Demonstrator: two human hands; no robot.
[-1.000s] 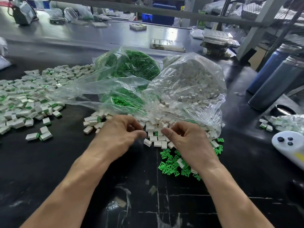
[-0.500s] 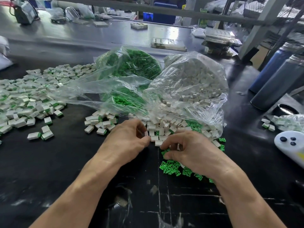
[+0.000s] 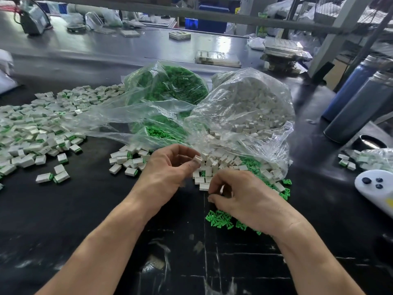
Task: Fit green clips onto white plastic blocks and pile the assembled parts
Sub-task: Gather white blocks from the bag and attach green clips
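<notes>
My left hand (image 3: 168,173) pinches a white plastic block (image 3: 197,160) between thumb and fingertips, lifted just above the table. My right hand (image 3: 240,201) hovers with curled fingers over loose green clips (image 3: 219,219); whether it holds a clip is hidden. Loose white blocks (image 3: 214,165) spill from a clear bag of white blocks (image 3: 251,111). Behind it lies a clear bag of green clips (image 3: 172,84). Assembled white-and-green parts lie in a small heap (image 3: 125,160) and a wide pile (image 3: 36,128) at the left.
Two dark blue bottles (image 3: 359,105) stand at the right, with a white controller (image 3: 376,188) and a small bag of parts (image 3: 370,159) near the right edge. Trays and clutter line the far side of the black table (image 3: 63,220).
My left hand has lifted a white block out of the spill and turned palm inward. My right hand has drawn back toward me over the green clips.
</notes>
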